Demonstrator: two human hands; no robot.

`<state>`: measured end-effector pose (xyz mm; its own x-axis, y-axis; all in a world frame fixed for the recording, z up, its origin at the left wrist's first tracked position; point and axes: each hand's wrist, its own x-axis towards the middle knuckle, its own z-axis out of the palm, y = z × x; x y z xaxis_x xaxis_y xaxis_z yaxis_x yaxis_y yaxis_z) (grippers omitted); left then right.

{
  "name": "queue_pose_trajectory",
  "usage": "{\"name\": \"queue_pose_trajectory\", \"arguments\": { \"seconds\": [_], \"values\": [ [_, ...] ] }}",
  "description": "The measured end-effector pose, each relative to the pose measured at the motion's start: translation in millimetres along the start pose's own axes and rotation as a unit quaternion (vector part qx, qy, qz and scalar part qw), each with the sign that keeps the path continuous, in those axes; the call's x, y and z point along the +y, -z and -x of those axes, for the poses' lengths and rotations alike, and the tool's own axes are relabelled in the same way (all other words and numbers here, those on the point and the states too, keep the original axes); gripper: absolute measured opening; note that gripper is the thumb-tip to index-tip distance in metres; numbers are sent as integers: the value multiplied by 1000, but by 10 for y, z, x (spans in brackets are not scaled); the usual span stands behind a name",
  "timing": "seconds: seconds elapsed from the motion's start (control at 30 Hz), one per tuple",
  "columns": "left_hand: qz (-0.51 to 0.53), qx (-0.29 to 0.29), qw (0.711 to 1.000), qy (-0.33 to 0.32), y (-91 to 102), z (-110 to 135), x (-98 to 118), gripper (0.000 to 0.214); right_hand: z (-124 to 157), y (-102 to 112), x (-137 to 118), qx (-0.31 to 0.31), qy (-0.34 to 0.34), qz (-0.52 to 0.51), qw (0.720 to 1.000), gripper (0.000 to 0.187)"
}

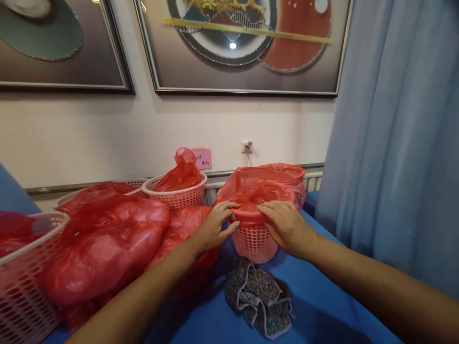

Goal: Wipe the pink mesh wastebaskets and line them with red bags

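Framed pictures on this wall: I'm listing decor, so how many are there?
2: one framed picture at upper left, another framed picture at upper centre, left of the blue curtain. The curtain may hide more.

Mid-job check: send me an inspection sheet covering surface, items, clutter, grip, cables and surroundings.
Surface: blue cover, partly hidden by the things on it.
Items: front basket, upright, with a red bag draped over its rim.
Clutter: dark cloth bunched before the front basket; left basket, back basket and puffed bags to the left.
Grip: left hand and right hand at the bagged rim, on opposite sides; whether they pinch it is unclear.
Cables: thin cord below the wall socket; lower end hidden.
Surroundings: curtain at right, framed pictures on the wall.
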<state>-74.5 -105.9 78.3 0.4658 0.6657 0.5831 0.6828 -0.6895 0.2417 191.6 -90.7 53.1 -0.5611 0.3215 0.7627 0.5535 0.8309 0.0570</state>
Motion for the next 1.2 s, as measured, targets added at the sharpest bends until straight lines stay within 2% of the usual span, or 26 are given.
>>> {"name": "queue_pose_trajectory", "arguments": {
  "seconds": [0.03, 0.13, 0.2, 0.3, 0.43, 0.53, 0.6, 0.67, 0.73, 0.83, 0.9, 0.97, 1.03, 1.13, 1.2],
  "values": [
    [1, 8, 1000, 8, 0, -7, -7, 5, -37, -59, -34, -19, -7, 8, 1000, 51],
    [-11, 31, 999, 32, 36, -41, -86, 28, -68, -220, 33, -52, -33, 19, 998, 51],
    [-40, 26, 998, 27, 84, -60, -171, 38, -42, -273, 159, -52, -47, -1, 998, 43],
    [-98, -3, 995, 9, 155, -45, -268, 41, 27, -264, 381, -34, -61, -69, 995, 30],
    [-128, -25, 991, -6, 170, 55, -246, 39, 139, -203, 740, 3, -63, -114, 991, 26],
    [-109, -9, 993, -34, 95, 112, -174, 34, 216, -188, 990, 29, -106, -80, 991, 26],
    [-88, 27, 995, -37, 12, 119, -146, 32, 248, -181, 1033, 54, -145, -49, 987, 28],
    [-68, 65, 995, -28, -81, 105, -138, 31, 252, -155, 914, 89, -162, -30, 982, 37],
    [-53, 94, 994, -14, -165, 77, -136, 30, 224, -112, 651, 114, -133, -35, 984, 49],
    [-37, 107, 994, -5, -224, 28, -128, 31, 131, -76, 178, 80, -49, -73, 993, 48],
    [-35, 101, 994, 1, -212, 12, -137, 35, 64, -111, -39, 44, -38, -78, 995, 39],
    [-50, 101, 993, 21, -178, 34, -178, 40, 27, -184, -123, 37, -52, -64, 996, 32],
    [-72, 111, 989, 62, -149, 104, -250, 42, 32, -258, -110, 58, -64, -47, 995, 29],
    [-79, 104, 983, 129, -145, 262, -359, 33, 79, -319, -40, 85, -60, -40, 994, 33],
    [-47, 105, 978, 175, -150, 334, -388, 29, 103, -326, -12, 86, -52, -36, 994, 34]
  ]
}}
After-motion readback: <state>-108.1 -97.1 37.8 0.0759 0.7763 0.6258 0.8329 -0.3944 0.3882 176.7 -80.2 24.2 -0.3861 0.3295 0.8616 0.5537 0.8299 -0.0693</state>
